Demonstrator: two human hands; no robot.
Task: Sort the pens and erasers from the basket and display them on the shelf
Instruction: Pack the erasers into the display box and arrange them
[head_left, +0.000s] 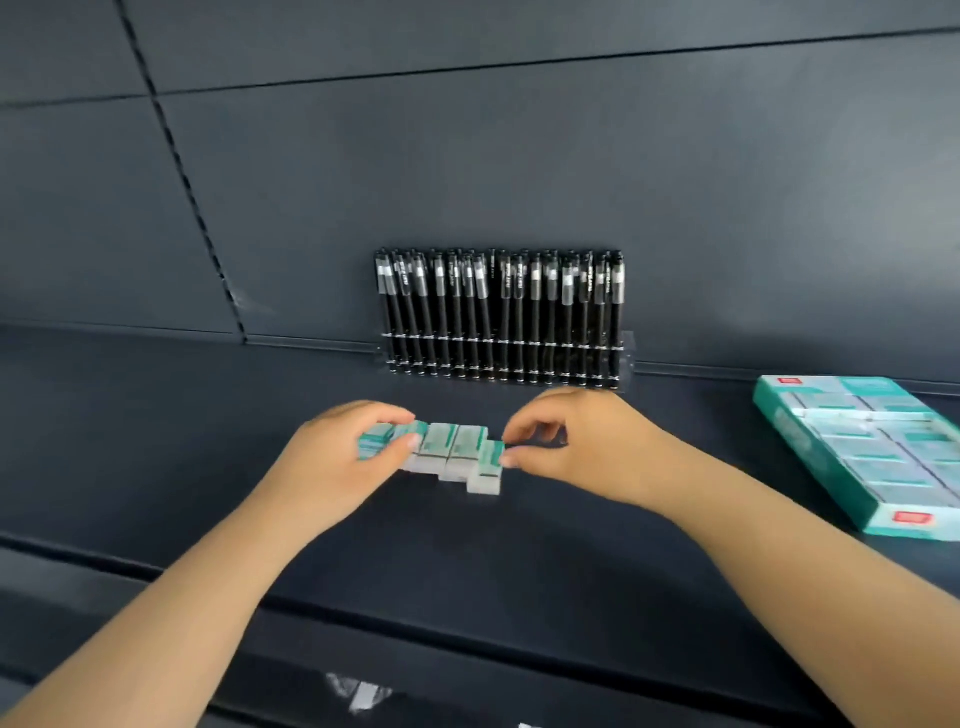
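Observation:
A short row of white erasers with green sleeves (451, 451) lies on the dark shelf (156, 426) in front of me. My left hand (337, 457) grips the left end of the row, thumb on top and fingers round several erasers. My right hand (566, 441) pinches the rightmost eraser (487, 467) between thumb and forefinger; that eraser sits a little lower than the others. Behind them, several black pens (498, 317) stand upright in a clear holder against the back wall.
An open green box of erasers (862, 452) lies at the right on the shelf. The dark back panel rises behind the pens. The shelf's front edge runs below my forearms, with another dark ledge under it.

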